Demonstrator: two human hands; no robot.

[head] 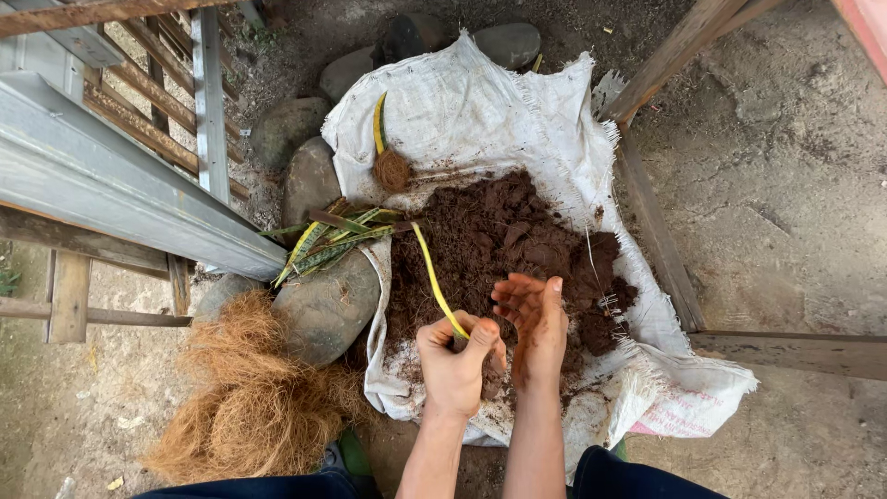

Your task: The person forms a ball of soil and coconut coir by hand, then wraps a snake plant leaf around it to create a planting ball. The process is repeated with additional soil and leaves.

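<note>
The person's left hand is closed in a fist around the base of a long yellow-green leaf, which rises from the fist toward 11 o'clock, over the soil. The right hand sits just beside the left, at its 2 o'clock, fingers spread wide and palm turned inward, dusted with brown soil and holding nothing; its heel looks to be touching the left fist, though the contact cannot be made out for certain.

Both hands hover over the near edge of a pile of dark brown soil heaped on a white woven sack that is spread flat on the ground. At 11 o'clock from the pile, on the bare sack, lies another leaf with a ball of brown fibre around its base. At 9 o'clock from the pile, a bundle of striped green and yellow leaves rests across a grey stone at the sack's left edge; more rounded stones ring the sack from 9 to 12 o'clock.

At 8 o'clock from the hands, a loose heap of tan coconut fibre lies on the ground. A metal beam and wooden slats fill the upper left, and a wooden frame borders the sack at 3 o'clock.
</note>
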